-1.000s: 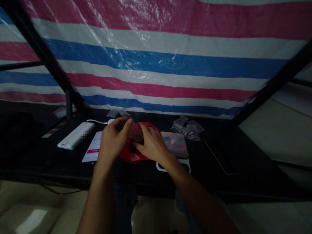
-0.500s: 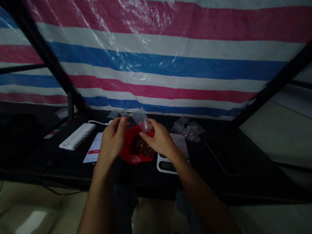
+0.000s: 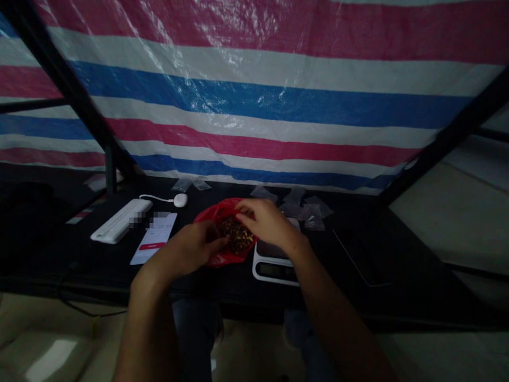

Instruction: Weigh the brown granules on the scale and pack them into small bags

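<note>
A red plastic bag (image 3: 210, 212) lies open on the dark table (image 3: 358, 297), holding a heap of small brown pieces (image 3: 236, 236). My left hand (image 3: 194, 246) is at the bag's near left edge, its fingers curled and pinched on the plastic beside the heap. My right hand (image 3: 264, 220) reaches from the right, fingers bent down on the bag's far rim just above the brown pieces. A white scale (image 3: 274, 265) stands under my right wrist, partly covered by the bag.
Several small clear bags (image 3: 306, 207) lie behind the scale, two more (image 3: 191, 184) at the back. A white power strip (image 3: 119, 222), a lit phone (image 3: 155, 244) and a small white device on a cable (image 3: 180, 199) lie on the left. A striped tarp (image 3: 254, 106) hangs behind.
The small clear bag that my hands held up over the red bag is gone from them. Both hands have dropped to the red bag, whose brown contents now show.
</note>
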Action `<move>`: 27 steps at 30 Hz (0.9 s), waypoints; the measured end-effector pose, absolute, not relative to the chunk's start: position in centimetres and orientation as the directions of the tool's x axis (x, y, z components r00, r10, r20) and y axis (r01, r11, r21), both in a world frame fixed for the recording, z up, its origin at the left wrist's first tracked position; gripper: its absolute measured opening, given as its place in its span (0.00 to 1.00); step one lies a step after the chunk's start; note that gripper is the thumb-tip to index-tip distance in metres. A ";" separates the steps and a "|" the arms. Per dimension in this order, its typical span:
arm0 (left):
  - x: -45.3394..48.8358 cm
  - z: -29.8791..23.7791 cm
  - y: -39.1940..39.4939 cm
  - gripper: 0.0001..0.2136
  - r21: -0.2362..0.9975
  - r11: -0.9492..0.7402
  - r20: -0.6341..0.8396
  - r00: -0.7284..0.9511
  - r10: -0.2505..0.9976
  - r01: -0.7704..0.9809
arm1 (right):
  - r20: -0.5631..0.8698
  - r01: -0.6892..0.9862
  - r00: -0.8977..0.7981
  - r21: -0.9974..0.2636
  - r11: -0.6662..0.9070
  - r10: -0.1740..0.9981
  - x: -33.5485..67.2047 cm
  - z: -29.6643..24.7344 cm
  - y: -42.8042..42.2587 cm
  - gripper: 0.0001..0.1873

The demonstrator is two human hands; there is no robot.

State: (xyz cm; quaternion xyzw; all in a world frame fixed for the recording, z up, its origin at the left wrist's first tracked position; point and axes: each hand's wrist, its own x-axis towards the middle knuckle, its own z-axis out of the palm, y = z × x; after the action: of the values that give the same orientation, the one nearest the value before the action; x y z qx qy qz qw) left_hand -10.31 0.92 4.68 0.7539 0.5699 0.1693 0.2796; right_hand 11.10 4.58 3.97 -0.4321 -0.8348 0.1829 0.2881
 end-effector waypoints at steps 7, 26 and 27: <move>-10.9 5.3 -0.1 0.12 0.526 -0.193 -0.186 0.333 0.924 0.829 | 0.171 0.624 -0.643 -0.448 0.640 0.747 8.5 2.1 3.6 0.21; -9.8 1.8 2.3 0.21 0.501 -0.279 0.023 0.310 0.951 0.819 | 0.207 0.694 -0.522 -0.462 0.553 0.827 8.9 3.6 3.9 0.11; -10.0 1.8 2.4 0.20 0.507 -0.289 0.024 0.322 0.947 0.812 | 0.203 0.700 -0.514 -0.462 0.545 0.833 9.0 3.6 3.9 0.11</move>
State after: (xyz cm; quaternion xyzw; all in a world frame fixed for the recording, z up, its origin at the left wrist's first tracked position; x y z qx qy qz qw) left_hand -9.97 2.40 1.81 0.7861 0.5593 0.1625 0.2070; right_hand 8.97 3.95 3.64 -0.4484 -0.8547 0.1631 0.2045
